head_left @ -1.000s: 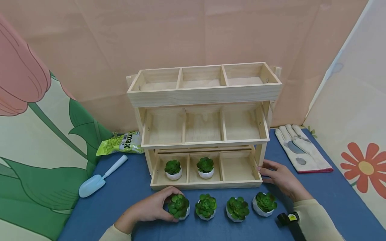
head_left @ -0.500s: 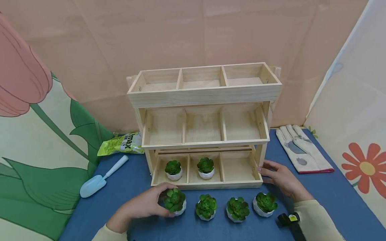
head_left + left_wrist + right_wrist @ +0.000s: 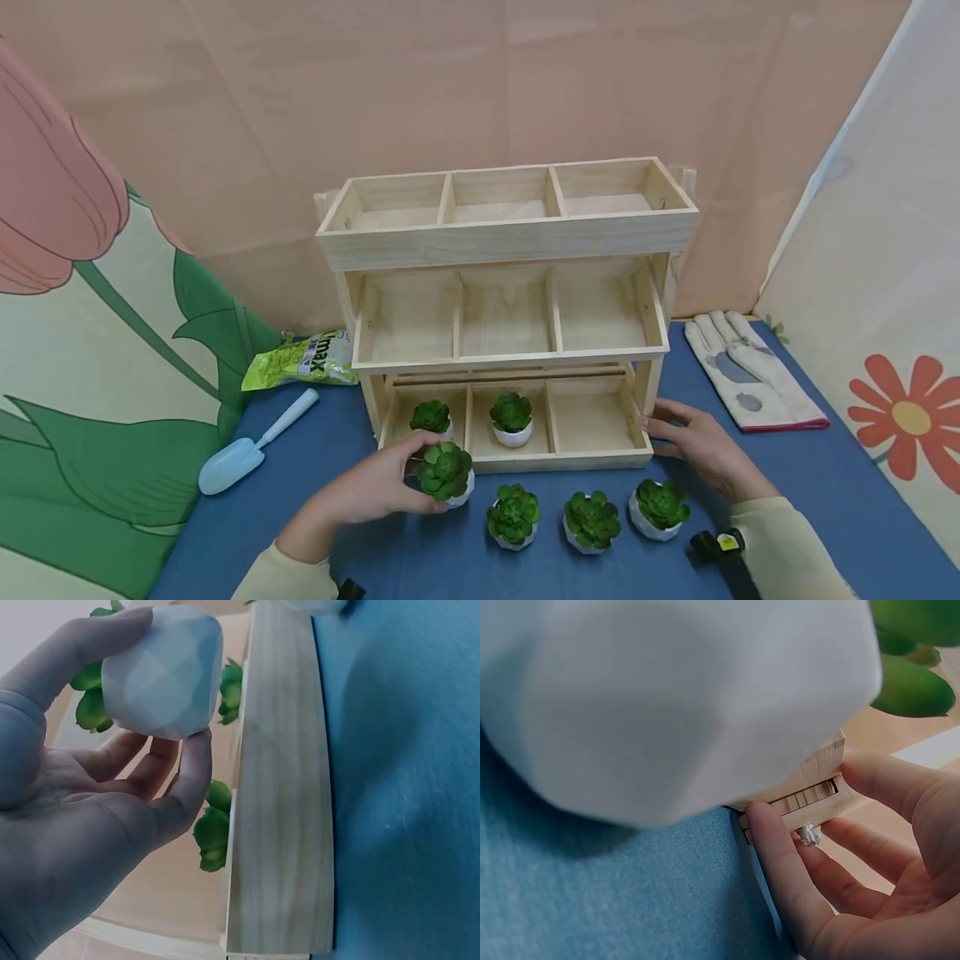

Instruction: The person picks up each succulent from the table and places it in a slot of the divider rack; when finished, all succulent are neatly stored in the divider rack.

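- While the left hand (image 3: 377, 483) pinches a held succulent (image 3: 444, 469) by its faceted white pot, the right hand (image 3: 705, 447) grips the right end of the wooden rack (image 3: 507, 243), fingers on either side of the wood; how firmly, I cannot tell.
- Held just in front of the bottom tray (image 3: 558, 461), at the near left, the plant looks lifted off the blue cloth (image 3: 420, 567).
- For this carrying step, I would keep the grip low on the pot and off the leaves, with its base turned level.
- Height matters too: the front board and the nearby left plant (image 3: 430, 415) look easy to knock, so enough lift to pass both seems wise.
- A steady right hand should help if the pot bumps the wood.
- Three compartments divide the bottom tray: the left plant, partly hidden by the left hand, stands in the left one, and a middle plant (image 3: 512, 413) stands upright in the middle one; the right one shows its wooden floor.
- Above it, the middle tray (image 3: 510, 359) and the top tray (image 3: 502, 218) have three compartments each.
- Three potted succulents (image 3: 592, 518) form a row on the cloth, near the front, right of the held one.
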A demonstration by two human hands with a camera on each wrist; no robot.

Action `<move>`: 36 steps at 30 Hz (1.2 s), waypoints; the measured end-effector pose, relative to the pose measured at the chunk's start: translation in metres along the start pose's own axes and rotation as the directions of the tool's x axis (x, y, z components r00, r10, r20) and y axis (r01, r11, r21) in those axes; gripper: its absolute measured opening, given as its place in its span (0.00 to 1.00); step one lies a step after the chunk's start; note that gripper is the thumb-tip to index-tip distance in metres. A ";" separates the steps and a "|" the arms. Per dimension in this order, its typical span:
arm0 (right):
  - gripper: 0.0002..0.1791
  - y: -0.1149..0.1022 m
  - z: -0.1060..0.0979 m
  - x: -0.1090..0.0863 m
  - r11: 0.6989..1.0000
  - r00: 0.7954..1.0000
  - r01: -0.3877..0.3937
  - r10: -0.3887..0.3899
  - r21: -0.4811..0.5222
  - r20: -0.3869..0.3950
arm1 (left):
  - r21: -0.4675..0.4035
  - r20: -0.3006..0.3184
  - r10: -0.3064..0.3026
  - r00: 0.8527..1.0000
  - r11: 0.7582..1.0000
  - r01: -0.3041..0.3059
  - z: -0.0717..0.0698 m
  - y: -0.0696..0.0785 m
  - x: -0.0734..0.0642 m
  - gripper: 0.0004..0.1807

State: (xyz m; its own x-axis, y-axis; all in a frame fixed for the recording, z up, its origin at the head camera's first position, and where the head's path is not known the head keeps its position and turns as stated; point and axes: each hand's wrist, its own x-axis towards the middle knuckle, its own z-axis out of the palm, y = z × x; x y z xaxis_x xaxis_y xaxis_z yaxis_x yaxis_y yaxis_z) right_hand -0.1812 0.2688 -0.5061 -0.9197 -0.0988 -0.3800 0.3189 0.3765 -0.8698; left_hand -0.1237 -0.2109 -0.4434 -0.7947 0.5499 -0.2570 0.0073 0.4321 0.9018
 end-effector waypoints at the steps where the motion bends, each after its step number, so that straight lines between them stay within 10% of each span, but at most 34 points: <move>1: 0.49 0.000 0.000 0.000 1.000 1.000 -0.002 0.002 0.000 0.000 | 0.003 -0.002 0.003 1.000 1.000 -0.003 0.000 0.001 0.001 0.46; 36: 0.49 0.002 0.000 0.001 1.000 1.000 0.018 -0.018 0.000 0.010 | 0.073 0.075 0.124 0.989 0.989 -0.130 0.009 0.060 0.088 0.43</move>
State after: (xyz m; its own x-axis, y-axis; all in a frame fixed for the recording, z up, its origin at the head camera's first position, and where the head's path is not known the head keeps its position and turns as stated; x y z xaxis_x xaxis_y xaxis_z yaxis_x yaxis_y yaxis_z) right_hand -0.1810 0.2695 -0.5084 -0.9229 -0.1147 -0.3675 0.3025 0.3744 -0.8765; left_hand -0.1873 -0.1301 -0.4152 -0.7397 0.6514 -0.1685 0.1543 0.4080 0.8999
